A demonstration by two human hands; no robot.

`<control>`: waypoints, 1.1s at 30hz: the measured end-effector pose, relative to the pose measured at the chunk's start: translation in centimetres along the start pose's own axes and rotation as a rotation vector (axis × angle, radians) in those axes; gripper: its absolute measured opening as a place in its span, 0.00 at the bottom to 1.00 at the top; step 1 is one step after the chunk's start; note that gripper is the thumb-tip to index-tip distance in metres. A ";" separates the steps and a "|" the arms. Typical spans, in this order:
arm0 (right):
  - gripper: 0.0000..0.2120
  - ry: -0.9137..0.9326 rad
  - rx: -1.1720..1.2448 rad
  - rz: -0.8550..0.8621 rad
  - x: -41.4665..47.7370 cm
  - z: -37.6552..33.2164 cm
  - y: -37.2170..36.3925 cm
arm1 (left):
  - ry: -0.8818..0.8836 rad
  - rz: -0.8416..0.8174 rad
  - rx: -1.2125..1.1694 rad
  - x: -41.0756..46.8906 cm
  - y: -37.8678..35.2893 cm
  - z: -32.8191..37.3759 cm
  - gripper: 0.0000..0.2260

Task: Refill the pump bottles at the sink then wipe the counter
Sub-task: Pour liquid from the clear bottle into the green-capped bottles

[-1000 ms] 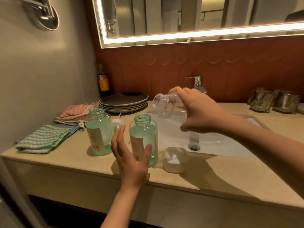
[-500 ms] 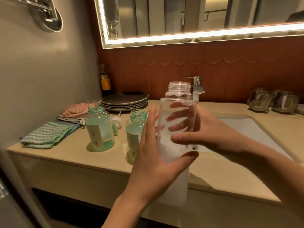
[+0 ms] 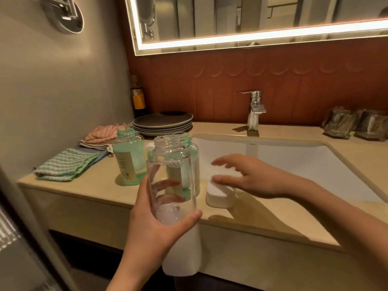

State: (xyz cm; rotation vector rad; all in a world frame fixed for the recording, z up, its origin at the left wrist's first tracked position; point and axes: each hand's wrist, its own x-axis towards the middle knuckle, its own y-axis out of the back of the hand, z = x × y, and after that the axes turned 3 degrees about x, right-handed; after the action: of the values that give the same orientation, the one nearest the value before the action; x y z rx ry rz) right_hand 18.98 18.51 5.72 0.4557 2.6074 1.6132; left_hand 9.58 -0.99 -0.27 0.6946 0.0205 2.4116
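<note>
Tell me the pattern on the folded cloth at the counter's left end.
Green and white zigzag stripes; the folded cloth shows best in the head view.

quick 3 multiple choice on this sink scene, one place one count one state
1. Where is the stack of plates? A in the basin; B at the back of the counter, left of the faucet; C on a cloth.
2. How many green bottles stand on the counter? A one; B two; C four.
3. The clear bottle in the left hand is: A capped; B lying down; C upright, uncapped.
B, they sit at the back, left of the faucet. B, two stand beyond the clear bottle. C, its bare threaded neck points up.
</note>
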 end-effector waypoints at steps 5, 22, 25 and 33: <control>0.34 -0.027 -0.427 0.016 0.6 1.4 -3.3 | 0.021 -0.007 0.011 -0.3 -0.1 -0.7 0.46; 0.15 0.359 0.649 0.156 -0.3 -3.6 4.4 | -0.018 -0.134 -0.074 -0.5 -1.9 0.4 0.45; 0.18 0.413 0.704 0.044 0.0 -4.7 4.0 | -0.024 -0.201 -0.138 -0.5 -2.0 1.1 0.43; 0.29 0.503 0.846 -0.146 0.2 -5.2 3.7 | -0.022 -0.438 -0.358 -0.4 -0.5 1.3 0.38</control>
State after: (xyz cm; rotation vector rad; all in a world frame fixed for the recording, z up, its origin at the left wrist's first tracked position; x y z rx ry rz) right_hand 18.64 15.59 11.34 -0.1711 3.5139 0.5464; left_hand 10.72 -1.02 0.55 0.4894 -0.2390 1.9197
